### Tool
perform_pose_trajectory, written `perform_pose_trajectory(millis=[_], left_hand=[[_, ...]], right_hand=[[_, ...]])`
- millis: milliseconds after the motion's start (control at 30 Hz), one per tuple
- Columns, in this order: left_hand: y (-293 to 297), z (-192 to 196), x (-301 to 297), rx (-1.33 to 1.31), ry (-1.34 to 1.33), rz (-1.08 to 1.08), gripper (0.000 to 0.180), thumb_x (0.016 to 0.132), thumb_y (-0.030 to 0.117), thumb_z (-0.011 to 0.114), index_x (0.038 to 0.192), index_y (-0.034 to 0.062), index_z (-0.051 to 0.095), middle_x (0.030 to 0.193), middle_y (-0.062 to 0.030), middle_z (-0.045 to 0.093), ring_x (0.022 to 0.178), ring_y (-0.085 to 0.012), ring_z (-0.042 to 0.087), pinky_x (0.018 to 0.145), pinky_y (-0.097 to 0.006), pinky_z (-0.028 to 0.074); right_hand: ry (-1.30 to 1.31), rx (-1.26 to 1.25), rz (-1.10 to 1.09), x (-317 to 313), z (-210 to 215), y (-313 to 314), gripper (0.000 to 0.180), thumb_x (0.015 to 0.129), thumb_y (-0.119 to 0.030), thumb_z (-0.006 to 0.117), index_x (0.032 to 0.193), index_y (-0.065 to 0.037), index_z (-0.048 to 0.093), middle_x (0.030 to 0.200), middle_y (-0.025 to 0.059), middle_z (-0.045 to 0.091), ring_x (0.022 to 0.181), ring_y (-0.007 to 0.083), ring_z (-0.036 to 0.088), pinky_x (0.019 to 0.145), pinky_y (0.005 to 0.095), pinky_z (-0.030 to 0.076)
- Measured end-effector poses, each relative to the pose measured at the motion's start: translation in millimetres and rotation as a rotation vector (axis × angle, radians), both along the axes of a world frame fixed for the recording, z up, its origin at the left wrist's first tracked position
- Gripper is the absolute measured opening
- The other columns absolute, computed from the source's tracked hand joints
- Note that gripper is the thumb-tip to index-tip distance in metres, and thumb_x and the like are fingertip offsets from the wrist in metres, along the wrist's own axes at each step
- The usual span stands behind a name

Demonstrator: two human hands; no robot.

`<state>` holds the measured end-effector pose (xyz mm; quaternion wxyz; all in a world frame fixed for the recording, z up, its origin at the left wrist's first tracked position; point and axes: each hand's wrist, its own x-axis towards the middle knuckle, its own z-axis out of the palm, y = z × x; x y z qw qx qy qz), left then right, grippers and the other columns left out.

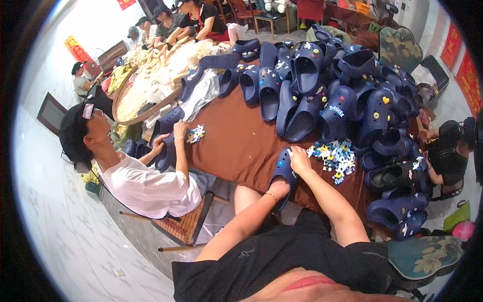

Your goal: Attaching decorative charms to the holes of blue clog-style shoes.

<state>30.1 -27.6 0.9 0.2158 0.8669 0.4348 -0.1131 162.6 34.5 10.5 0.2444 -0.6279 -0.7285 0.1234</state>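
Note:
A navy clog (283, 167) with holes in its upper and a few small charms is held at the table's near edge, toe pointing away from me. My left hand (278, 188) reaches into its foot opening, the fingers partly hidden inside. My right hand (301, 161) is closed at the right side of the toe, fingers bent against the upper; anything small between them is hidden. Just right of that hand lies a loose pile of white, blue and yellow shoe charms (336, 156) on the brown cloth.
Many navy clogs (336, 113) are heaped across the table's far and right side. At left, a person in a white shirt (151, 186) handles another clog beside a small charm pile (196, 134). A large round tray (121, 100) stands beyond. Other people sit farther back and at right.

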Motion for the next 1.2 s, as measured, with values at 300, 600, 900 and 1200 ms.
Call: perform_pose_trajectory(millis=[300,600,900,1200], left_hand=[[-4,-72,-46,0.462,-0.145,-0.028,0.026,0.077,0.016,0.047,0.088,0.0008,0.065,0.095,-0.021,0.061,0.089,-0.0322,0.06,0.08,-0.041,0.046],[3,-4,17,0.089,0.159,-0.13,0.033,0.081,0.013,0.04,0.105,-0.0025,0.056,0.107,-0.0206,0.057,0.098,-0.0287,0.057,0.089,-0.04,0.042],[2,-17,-9,0.074,0.044,-0.018,0.022,0.075,0.012,0.047,0.077,0.0012,0.066,0.086,-0.0197,0.063,0.08,-0.0309,0.063,0.069,-0.043,0.05],[0,-25,-21,0.183,-0.026,-0.034,0.021,0.072,0.014,0.047,0.071,0.0025,0.065,0.076,-0.0171,0.063,0.069,-0.0311,0.062,0.062,-0.04,0.051]], right_hand=[[-0.206,-0.032,-0.118,-76,-2,0,0.022,0.08,-0.015,0.043,0.084,-0.002,0.06,0.096,0.0163,0.054,0.093,0.0323,0.052,0.075,0.0432,0.047],[-0.212,0.065,-0.211,-5,-12,26,0.021,0.064,-0.016,0.057,0.08,-0.002,0.056,0.079,0.0168,0.057,0.079,0.0324,0.055,0.069,0.0422,0.042],[0.703,-0.013,-0.336,8,-30,-12,0.014,0.076,-0.012,0.058,0.088,-0.003,0.058,0.072,0.0078,0.059,0.067,0.0176,0.056,0.063,0.0287,0.046],[0.234,0.315,0.022,-32,-8,-75,0.026,0.075,0.002,0.047,0.1,0.001,0.056,0.102,0.0184,0.055,0.095,0.0346,0.05,0.085,0.04,0.04]])
